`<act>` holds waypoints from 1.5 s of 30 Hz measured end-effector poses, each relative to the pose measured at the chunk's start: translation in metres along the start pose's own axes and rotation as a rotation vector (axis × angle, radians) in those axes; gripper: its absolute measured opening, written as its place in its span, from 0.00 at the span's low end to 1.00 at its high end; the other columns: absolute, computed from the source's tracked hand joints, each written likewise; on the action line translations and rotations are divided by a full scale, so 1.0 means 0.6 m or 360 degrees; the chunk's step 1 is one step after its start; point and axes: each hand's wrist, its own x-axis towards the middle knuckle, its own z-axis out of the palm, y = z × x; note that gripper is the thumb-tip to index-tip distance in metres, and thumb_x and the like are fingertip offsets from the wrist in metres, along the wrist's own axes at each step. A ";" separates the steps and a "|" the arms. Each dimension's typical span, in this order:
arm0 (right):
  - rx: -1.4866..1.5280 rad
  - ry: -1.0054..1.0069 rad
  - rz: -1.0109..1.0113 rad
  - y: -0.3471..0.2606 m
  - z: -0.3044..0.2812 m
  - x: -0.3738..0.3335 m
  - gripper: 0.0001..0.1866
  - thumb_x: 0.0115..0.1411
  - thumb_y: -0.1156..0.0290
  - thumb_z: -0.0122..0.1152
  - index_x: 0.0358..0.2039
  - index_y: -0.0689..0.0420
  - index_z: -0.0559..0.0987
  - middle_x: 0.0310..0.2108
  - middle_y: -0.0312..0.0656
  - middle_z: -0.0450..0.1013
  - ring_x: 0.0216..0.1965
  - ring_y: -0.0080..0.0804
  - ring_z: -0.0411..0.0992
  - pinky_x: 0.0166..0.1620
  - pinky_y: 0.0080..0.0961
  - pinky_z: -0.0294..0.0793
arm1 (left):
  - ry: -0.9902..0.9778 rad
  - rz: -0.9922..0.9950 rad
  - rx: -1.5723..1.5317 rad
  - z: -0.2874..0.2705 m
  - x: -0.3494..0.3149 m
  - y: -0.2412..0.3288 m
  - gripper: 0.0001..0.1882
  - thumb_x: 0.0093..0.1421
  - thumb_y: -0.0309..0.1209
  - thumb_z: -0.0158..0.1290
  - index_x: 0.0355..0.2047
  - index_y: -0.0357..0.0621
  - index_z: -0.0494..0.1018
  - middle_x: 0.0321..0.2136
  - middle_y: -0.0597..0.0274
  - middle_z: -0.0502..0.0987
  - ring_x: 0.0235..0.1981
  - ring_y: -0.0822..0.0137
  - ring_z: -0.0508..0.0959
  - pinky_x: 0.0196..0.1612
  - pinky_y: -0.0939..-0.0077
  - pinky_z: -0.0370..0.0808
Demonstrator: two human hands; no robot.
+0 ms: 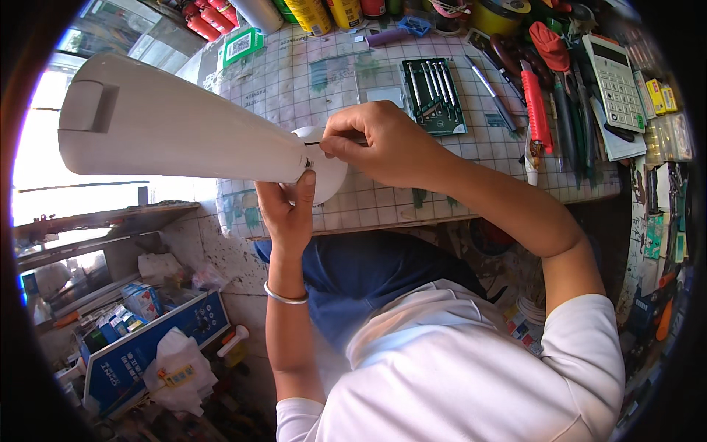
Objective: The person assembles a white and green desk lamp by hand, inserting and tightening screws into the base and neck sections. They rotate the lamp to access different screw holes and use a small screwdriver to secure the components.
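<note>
A long white tapered housing (191, 121) with a small round white base (335, 173) lies tilted over the table's front left. Its wide end points left, and a recessed slot shows there. My left hand (287, 210) is closed around the narrow end from below, the thumb beside a small dark opening. From the right, my right hand (375, 144) pinches a thin dark rod (312, 143), which looks like a small screwdriver's shaft. The rod's tip is at the narrow end; whether it touches is unclear. Its rear part is hidden in my fingers.
Beyond my right hand lies a small screwdriver set (434, 96) in a dark case. Pens, a red utility knife (536, 107), pliers and a calculator (615, 85) crowd the right side. Spray cans (308, 15) line the back. Below left, a shelf holds a blue box (158, 353).
</note>
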 end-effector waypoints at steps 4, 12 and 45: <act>-0.0578 0.0328 -0.0475 0.004 0.011 -0.004 0.07 0.54 0.69 0.59 0.27 0.60 0.78 0.22 0.40 0.72 0.21 0.34 0.72 0.26 0.25 0.71 | 0.0006 0.0045 -0.0013 0.000 0.002 -0.001 0.25 0.61 0.26 0.50 0.56 0.36 0.56 0.51 0.49 0.67 0.51 0.64 0.68 0.52 0.70 0.67; -0.0245 0.0401 -0.0029 -0.011 0.011 -0.012 0.08 0.58 0.67 0.55 0.32 0.59 0.73 0.21 0.35 0.70 0.15 0.25 0.66 0.22 0.23 0.67 | 0.0030 -0.0027 -0.0085 -0.002 0.000 -0.003 0.24 0.60 0.26 0.51 0.54 0.35 0.57 0.50 0.50 0.68 0.50 0.65 0.69 0.52 0.70 0.66; 0.0745 0.0165 0.0634 -0.014 0.016 -0.052 0.26 0.62 0.47 0.47 0.18 0.55 0.68 0.11 0.28 0.59 0.13 0.12 0.54 0.17 0.12 0.51 | 0.0052 -0.0037 -0.0087 0.004 0.003 0.003 0.24 0.60 0.28 0.52 0.54 0.36 0.58 0.50 0.51 0.69 0.49 0.64 0.69 0.52 0.69 0.66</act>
